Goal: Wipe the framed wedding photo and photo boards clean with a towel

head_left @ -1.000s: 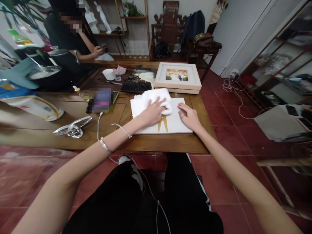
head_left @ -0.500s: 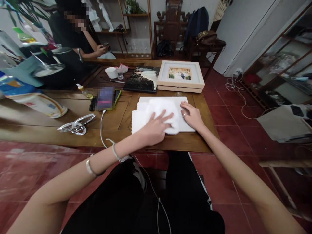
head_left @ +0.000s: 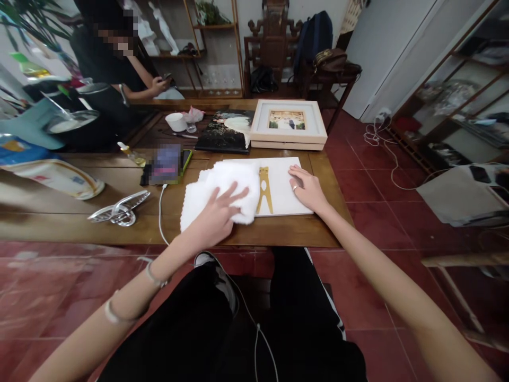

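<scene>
A white fluffy cloth [head_left: 228, 185] lies across the left part of a flat white panel [head_left: 280, 183]. My left hand [head_left: 220, 212] rests on the cloth, fingers spread. On the panel a gold figure [head_left: 265, 193] with two long legs shows just right of the cloth's edge. My right hand [head_left: 308, 188] lies over the panel's right side with its fingers stretched out, a ring on one of them. The cloth hides the panel's left part.
Behind the panel are a framed photo [head_left: 288, 124] on a pale box and a dark picture [head_left: 225, 132]. A phone [head_left: 167, 164], a silver hair claw [head_left: 121, 207], a dropper bottle [head_left: 131, 154] and a white cup [head_left: 175, 122] lie leftward. A seated person [head_left: 103, 58] is across the table.
My left hand has slid the cloth leftward across the panel, uncovering the gold figure. My right hand stays on the panel's right side. The view has shifted slightly.
</scene>
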`<action>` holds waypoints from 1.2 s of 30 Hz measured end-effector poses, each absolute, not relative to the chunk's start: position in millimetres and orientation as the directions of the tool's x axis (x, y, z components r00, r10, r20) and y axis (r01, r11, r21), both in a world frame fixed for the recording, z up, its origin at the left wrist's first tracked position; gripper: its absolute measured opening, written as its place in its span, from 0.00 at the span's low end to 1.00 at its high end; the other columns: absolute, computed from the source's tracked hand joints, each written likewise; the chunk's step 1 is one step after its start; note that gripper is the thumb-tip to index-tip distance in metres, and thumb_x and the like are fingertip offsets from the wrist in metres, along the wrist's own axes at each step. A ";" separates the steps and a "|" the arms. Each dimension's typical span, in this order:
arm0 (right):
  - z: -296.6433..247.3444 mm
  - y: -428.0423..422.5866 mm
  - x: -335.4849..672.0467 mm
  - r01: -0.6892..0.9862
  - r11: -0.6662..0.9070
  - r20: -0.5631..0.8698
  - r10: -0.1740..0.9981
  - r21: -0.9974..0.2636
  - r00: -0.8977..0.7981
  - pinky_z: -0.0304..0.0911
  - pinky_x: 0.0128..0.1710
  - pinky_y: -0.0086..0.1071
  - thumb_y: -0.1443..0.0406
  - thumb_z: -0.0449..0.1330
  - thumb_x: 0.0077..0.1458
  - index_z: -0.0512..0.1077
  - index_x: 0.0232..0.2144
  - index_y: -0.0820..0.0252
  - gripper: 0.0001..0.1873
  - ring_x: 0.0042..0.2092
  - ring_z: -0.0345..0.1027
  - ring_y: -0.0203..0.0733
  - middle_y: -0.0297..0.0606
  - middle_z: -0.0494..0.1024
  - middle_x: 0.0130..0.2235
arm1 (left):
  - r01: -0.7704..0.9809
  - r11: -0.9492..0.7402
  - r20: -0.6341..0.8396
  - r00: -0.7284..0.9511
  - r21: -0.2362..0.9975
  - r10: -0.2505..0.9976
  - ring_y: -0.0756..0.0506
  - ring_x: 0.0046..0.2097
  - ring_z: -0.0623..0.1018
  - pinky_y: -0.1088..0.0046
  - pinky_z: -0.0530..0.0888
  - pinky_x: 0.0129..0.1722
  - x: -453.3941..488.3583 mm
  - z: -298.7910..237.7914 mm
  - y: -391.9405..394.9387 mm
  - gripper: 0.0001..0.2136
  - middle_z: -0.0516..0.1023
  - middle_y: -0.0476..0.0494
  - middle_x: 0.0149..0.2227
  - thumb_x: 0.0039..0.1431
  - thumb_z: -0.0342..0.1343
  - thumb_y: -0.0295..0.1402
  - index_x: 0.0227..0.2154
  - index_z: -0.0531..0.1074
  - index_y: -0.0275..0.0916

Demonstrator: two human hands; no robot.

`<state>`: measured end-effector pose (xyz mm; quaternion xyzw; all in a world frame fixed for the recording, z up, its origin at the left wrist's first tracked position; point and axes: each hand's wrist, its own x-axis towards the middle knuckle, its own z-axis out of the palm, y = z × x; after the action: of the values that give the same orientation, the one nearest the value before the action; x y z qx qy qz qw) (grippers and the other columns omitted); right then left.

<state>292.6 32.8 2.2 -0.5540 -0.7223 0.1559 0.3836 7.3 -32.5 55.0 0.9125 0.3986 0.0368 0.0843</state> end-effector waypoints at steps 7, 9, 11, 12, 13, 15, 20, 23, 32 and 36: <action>0.8 33.7 293.0 0.688 0.349 0.396 0.913 -0.637 -0.097 0.54 0.65 0.48 0.71 0.54 0.54 0.76 0.47 0.61 0.19 0.62 0.62 0.48 0.44 0.74 0.56 | 0.629 -0.738 -0.021 0.764 0.245 0.644 0.37 0.70 0.44 0.42 0.47 0.66 1.3 58.7 -77.6 0.22 0.51 0.54 0.68 0.40 0.42 0.16 0.31 0.78 0.39; 0.6 33.9 293.6 0.685 0.347 0.393 0.915 -0.641 -0.096 0.53 0.65 0.48 0.71 0.54 0.54 0.76 0.47 0.61 0.19 0.62 0.62 0.48 0.44 0.74 0.56 | 0.648 -0.719 -0.015 0.746 0.251 0.666 0.37 0.70 0.45 0.42 0.49 0.66 4.7 58.6 -63.5 0.23 0.51 0.51 0.68 0.42 0.43 0.16 0.35 0.78 0.38; 0.5 33.9 294.3 0.681 0.345 0.389 0.916 -0.645 -0.095 0.53 0.65 0.48 0.70 0.54 0.54 0.76 0.47 0.61 0.19 0.62 0.62 0.48 0.44 0.74 0.56 | 0.690 -0.686 -0.011 0.707 0.231 0.707 0.35 0.70 0.46 0.40 0.50 0.65 11.2 57.7 -41.0 0.23 0.51 0.47 0.69 0.45 0.43 0.17 0.41 0.77 0.37; 0.6 33.8 294.5 0.679 0.345 0.388 0.917 -0.647 -0.096 0.53 0.65 0.48 0.70 0.54 0.54 0.76 0.47 0.61 0.19 0.62 0.62 0.48 0.44 0.74 0.56 | 0.717 -0.664 -0.009 0.681 0.212 0.732 0.33 0.69 0.46 0.38 0.50 0.64 15.2 56.7 -28.1 0.23 0.51 0.44 0.69 0.47 0.43 0.18 0.43 0.76 0.37; 0.7 33.6 294.6 0.677 0.346 0.388 0.916 -0.649 -0.096 0.53 0.65 0.48 0.70 0.54 0.54 0.76 0.47 0.61 0.19 0.62 0.62 0.48 0.44 0.74 0.56 | 0.745 -0.639 -0.006 0.652 0.191 0.758 0.31 0.69 0.47 0.36 0.51 0.63 19.6 55.5 -15.0 0.23 0.51 0.42 0.69 0.49 0.44 0.19 0.46 0.75 0.36; 1.0 33.0 294.5 0.674 0.348 0.390 0.916 -0.652 -0.096 0.53 0.65 0.48 0.70 0.54 0.54 0.76 0.47 0.60 0.19 0.62 0.61 0.48 0.43 0.74 0.56 | 0.796 -0.586 0.003 0.592 0.148 0.806 0.28 0.69 0.47 0.33 0.51 0.61 29.0 52.3 8.8 0.23 0.50 0.38 0.69 0.53 0.44 0.20 0.50 0.73 0.35; 1.9 32.3 292.8 0.692 0.338 0.383 0.919 -0.638 -0.096 0.54 0.65 0.46 0.70 0.54 0.55 0.75 0.47 0.63 0.19 0.62 0.61 0.47 0.46 0.73 0.57 | 0.824 -0.565 0.029 0.564 0.050 0.825 0.26 0.68 0.45 0.30 0.51 0.59 51.9 47.8 28.7 0.22 0.48 0.41 0.70 0.55 0.44 0.21 0.51 0.73 0.37; 1.8 32.7 292.2 0.703 0.336 0.382 0.919 -0.627 -0.098 0.53 0.65 0.46 0.70 0.54 0.55 0.75 0.48 0.63 0.19 0.62 0.61 0.47 0.45 0.73 0.57 | 0.784 -0.620 0.016 0.620 0.036 0.785 0.24 0.68 0.45 0.29 0.52 0.59 60.0 53.4 7.7 0.22 0.49 0.44 0.70 0.54 0.44 0.20 0.49 0.74 0.37; 2.7 32.4 292.2 0.686 0.339 0.381 0.920 -0.644 -0.096 0.53 0.65 0.47 0.71 0.54 0.54 0.75 0.47 0.62 0.19 0.62 0.61 0.48 0.45 0.73 0.57 | 0.782 -0.620 -0.009 0.621 0.058 0.783 0.25 0.68 0.48 0.31 0.55 0.59 58.4 60.9 -34.5 0.21 0.50 0.38 0.69 0.54 0.45 0.20 0.47 0.75 0.35; 2.2 32.9 292.9 0.694 0.339 0.380 0.919 -0.635 -0.101 0.53 0.65 0.46 0.70 0.54 0.54 0.75 0.48 0.63 0.19 0.62 0.61 0.48 0.46 0.73 0.57 | 0.824 -0.563 0.065 0.559 0.068 0.826 0.24 0.68 0.43 0.28 0.50 0.58 68.7 52.5 7.4 0.20 0.46 0.34 0.70 0.56 0.45 0.22 0.49 0.73 0.34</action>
<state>292.9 32.9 2.2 -0.5551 -0.7267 0.1498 0.3760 68.7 7.4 52.5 0.8828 0.4673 0.0447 0.0147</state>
